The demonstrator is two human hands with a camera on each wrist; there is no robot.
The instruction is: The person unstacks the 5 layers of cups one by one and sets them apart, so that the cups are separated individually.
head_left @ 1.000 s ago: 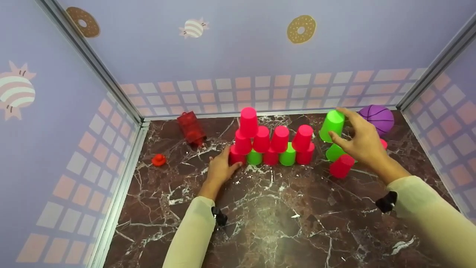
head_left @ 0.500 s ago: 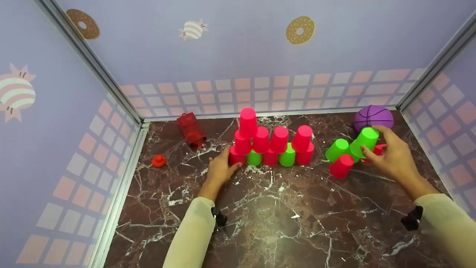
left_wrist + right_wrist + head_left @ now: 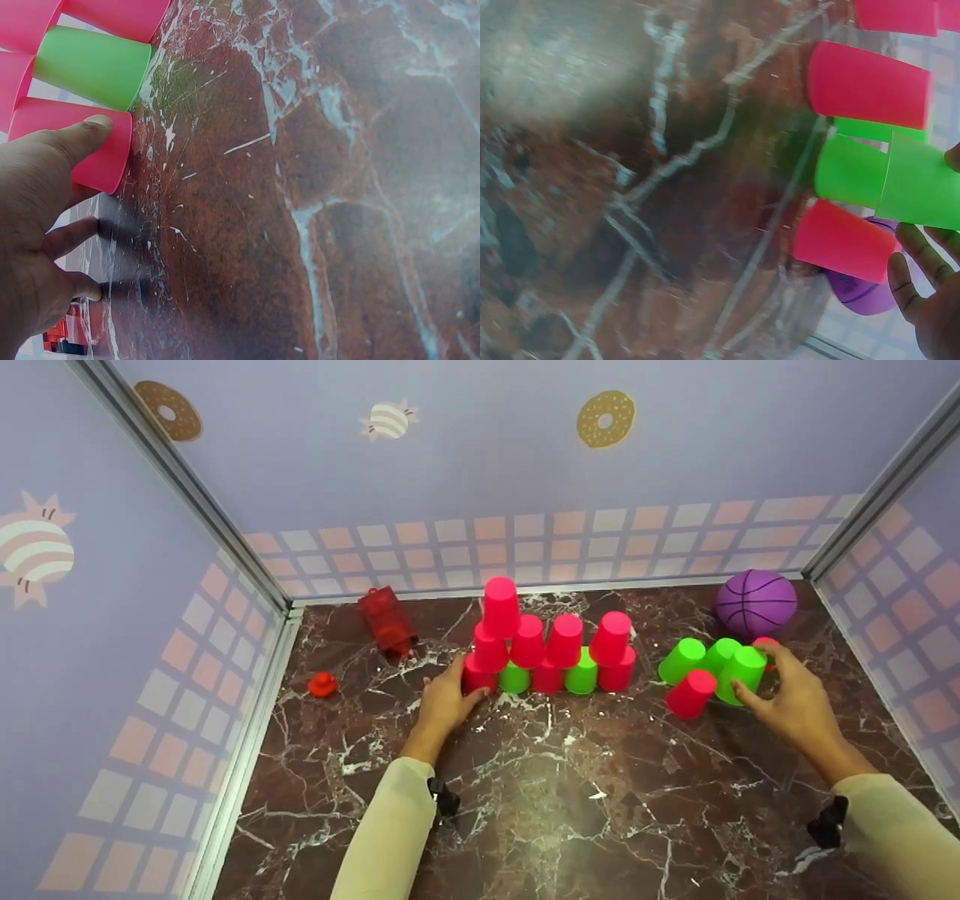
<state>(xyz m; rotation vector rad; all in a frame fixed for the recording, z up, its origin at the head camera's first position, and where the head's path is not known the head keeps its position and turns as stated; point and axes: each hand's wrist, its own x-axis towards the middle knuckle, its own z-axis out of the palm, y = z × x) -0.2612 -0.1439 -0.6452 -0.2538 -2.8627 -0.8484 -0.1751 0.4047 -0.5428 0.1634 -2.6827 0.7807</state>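
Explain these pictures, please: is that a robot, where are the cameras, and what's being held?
There is no robot here, just a person working bare-handed. The wide picture comes from a camera worn on the head, looking forward and down; the other two come from a small camera on each wrist, watching the work up close.

On the dark, veined surface stands a stack of pink and green upside-down cups. Around it are loose cups, a purple ball, a red see-through container and a small orange-red object.

The left hand holds the pink cup at the bottom row's left end; the right hand grips a green cup among the loose ones.
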